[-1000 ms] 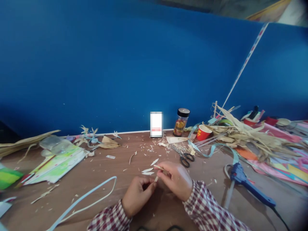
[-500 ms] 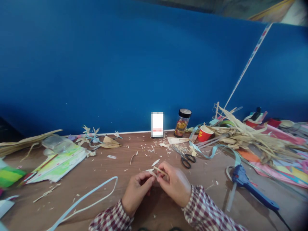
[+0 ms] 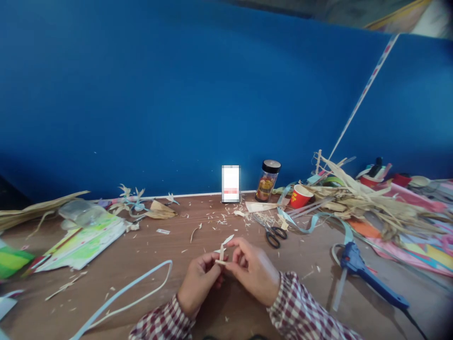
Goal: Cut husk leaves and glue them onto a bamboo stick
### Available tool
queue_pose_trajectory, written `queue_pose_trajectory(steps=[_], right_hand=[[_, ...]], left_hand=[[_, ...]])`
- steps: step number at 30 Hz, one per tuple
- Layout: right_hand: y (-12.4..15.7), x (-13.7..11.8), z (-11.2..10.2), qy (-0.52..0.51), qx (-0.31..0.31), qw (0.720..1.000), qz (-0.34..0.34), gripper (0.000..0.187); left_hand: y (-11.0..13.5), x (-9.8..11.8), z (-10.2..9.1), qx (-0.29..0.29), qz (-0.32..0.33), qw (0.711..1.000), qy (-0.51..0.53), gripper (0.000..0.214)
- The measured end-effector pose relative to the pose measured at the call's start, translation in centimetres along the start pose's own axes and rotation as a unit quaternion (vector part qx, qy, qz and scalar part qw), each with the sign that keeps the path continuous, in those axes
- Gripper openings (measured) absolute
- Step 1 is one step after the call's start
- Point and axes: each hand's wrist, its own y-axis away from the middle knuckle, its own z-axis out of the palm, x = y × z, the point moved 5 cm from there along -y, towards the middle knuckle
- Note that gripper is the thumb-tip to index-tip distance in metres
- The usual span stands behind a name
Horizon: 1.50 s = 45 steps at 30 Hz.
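Blue on the wall (image 3: 184, 94), brown on the table (image 3: 148, 248)
Checked maroon and white at the sleeves (image 3: 166, 318); cream on the held strip (image 3: 222, 253); red, lettered yellow, on the cup (image 3: 300, 198); blue on the glue gun (image 3: 375, 277); black on the lid (image 3: 271, 169)

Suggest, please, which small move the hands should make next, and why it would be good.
Perhaps the right hand should gently steady the crosswise strip against the upright strip, while the left hand holds them. Both pale strips meet at the left hand's fingers, the right thumb is by the crosswise strip's end, and no fastening between them can be made out.
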Motion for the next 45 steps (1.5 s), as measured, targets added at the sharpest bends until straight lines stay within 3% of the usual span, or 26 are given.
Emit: queue_pose_trajectory(steps=[3, 7, 13, 25, 37, 40, 45], right_hand=[[0.0, 0.2, 0.2, -0.014, 0.002, 1.000, 0.007, 0.031], [-0.1, -0.5, -0.2, 0.002, -0.005, 1.000, -0.025, 0.009], [-0.3, -0.7, -0.4, -0.011, 0.002, 1.000, -0.029, 0.012], [-0.1, -0.1, 0.2, 0.010, -0.016, 1.000, -0.016, 0.011], [-0.2, -0.3, 0.5, 0.021, 0.020, 0.999, -0.029, 0.016], [-0.3, 0.2, -0.2, 0.063, 0.037, 0.997, -0.026, 0.019], [-0.9, 2.6, -3.5, 0.103, 0.117, 0.988, 0.006, 0.020]], left_hand=[[0.1, 0.1, 0.1, -0.012, 0.011, 1.000, -0.019, 0.026], [0.2, 0.0, 0.5, -0.038, 0.016, 0.998, -0.048, 0.030], [0.3, -0.5, 0.6, -0.052, -0.026, 0.998, -0.034, 0.035], [0.4, -0.4, 0.7, -0.059, 0.011, 0.992, -0.107, 0.036], [0.4, -0.2, 0.4, -0.044, 0.005, 0.997, -0.065, 0.030], [0.5, 0.0, 0.4, -0.053, 0.023, 0.995, -0.076, 0.031], [0.8, -0.3, 0.3, -0.063, 0.024, 0.996, -0.050, 0.030]])
